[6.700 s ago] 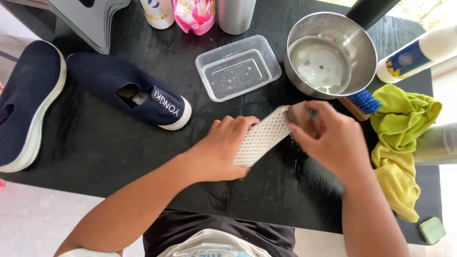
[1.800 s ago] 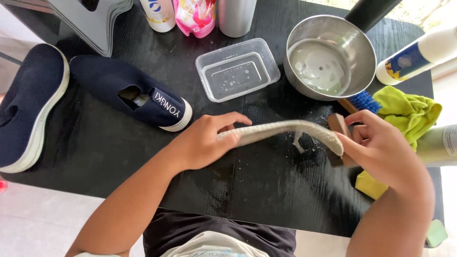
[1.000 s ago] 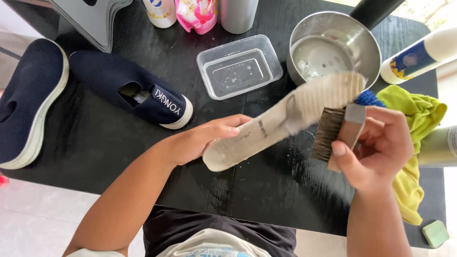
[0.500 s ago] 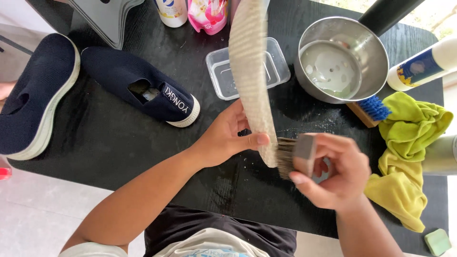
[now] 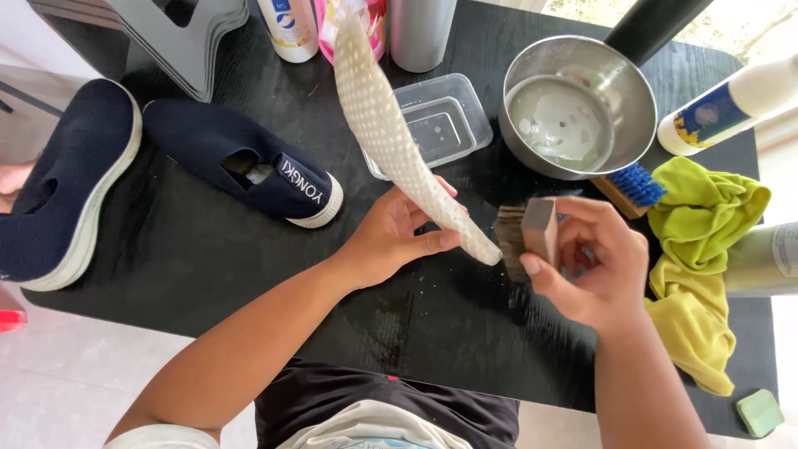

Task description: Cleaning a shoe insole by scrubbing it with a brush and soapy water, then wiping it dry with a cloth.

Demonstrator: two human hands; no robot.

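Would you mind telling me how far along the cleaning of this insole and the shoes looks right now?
Done: the metal pan holds cloudy water and the black table is spotted with wet drops. In hand: the left hand holds the pale perforated insole raised on end, and the right hand holds a wooden brush close to its lower end. Left: two navy shoes lie untouched, and the yellow-green cloth lies unused.

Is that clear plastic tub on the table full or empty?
Nearly empty: the clear plastic tub shows its bare bottom with only a few droplets or specks, no standing contents visible.
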